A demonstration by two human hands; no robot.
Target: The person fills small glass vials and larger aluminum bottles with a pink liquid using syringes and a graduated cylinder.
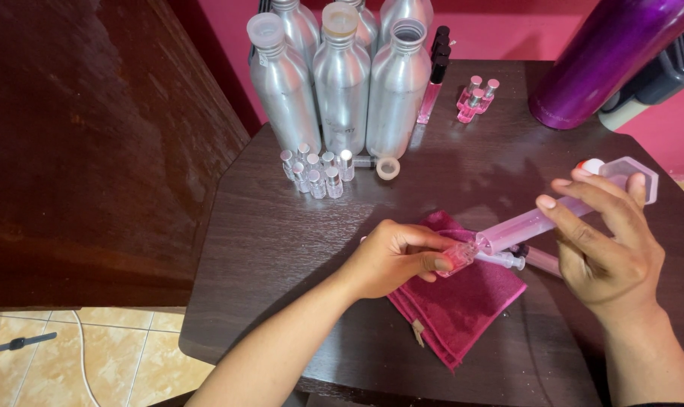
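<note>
Left hand [393, 258] sits on the dark red cloth [463, 301], fingers curled tight round a small clear vial [457, 258] w/ pink liquid — pinched between thumb & fingertips, tilted toward the right. Right hand [606, 241] holds a big pink syringe [538, 221] at an angle, fingers wrapped over the barrel near the plunger end, thumb side hidden; syringe tip meets the vial mouth, touching or just inside, can't tell which. A second, slimmer syringe [512, 260] lies on the cloth just beside the vial, under the big one.

All this on a dark wood table [282, 249]. At the back: a group of silver aluminium bottles [342, 90], one w/o cap, & in front of them a cluster of tiny clear vials [315, 173] standing upright. A loose cap [388, 168] lies near the bottles. Further right — a few pink-filled vials [476, 98] & a purple metal flask [606, 53], well apart from the hands.
</note>
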